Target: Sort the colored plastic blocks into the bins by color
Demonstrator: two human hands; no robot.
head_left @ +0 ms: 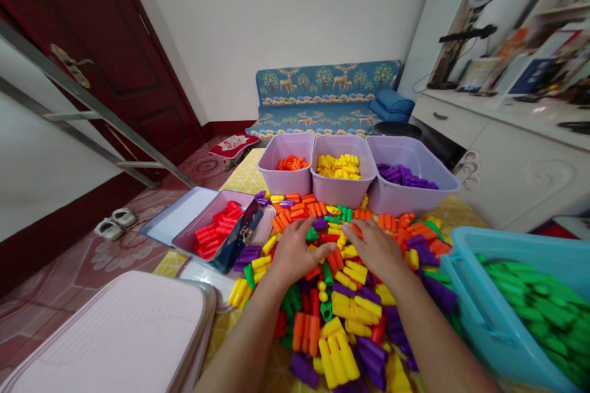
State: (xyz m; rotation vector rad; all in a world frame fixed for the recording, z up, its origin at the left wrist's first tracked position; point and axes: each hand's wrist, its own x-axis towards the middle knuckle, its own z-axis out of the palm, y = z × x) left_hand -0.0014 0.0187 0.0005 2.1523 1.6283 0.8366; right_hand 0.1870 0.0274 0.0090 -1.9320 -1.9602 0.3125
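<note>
My left hand [297, 252] lies over the middle of a mixed pile of plastic tube-shaped pieces [338, 356], thumb stretched out to the right and fingers apart. Close by, my right hand [375, 249] reaches into the same pile with its fingers extended and nothing visible in them. Its fingertips are among orange and yellow pieces. The pile mixes red, orange, yellow, green and purple, some pieces joined side by side in rows. Between the hands lie a green tube piece [327, 272] and yellow pieces [354, 273].
Behind the pile stand lilac bins with orange [284, 184], yellow [343, 192] and purple pieces [410, 199]. An open tin [251, 239] at left holds red pieces; a turquoise tub [479, 301] at right holds green ones. Pale lids [115, 331] lie front left. A metal ladder [87, 95] leans left.
</note>
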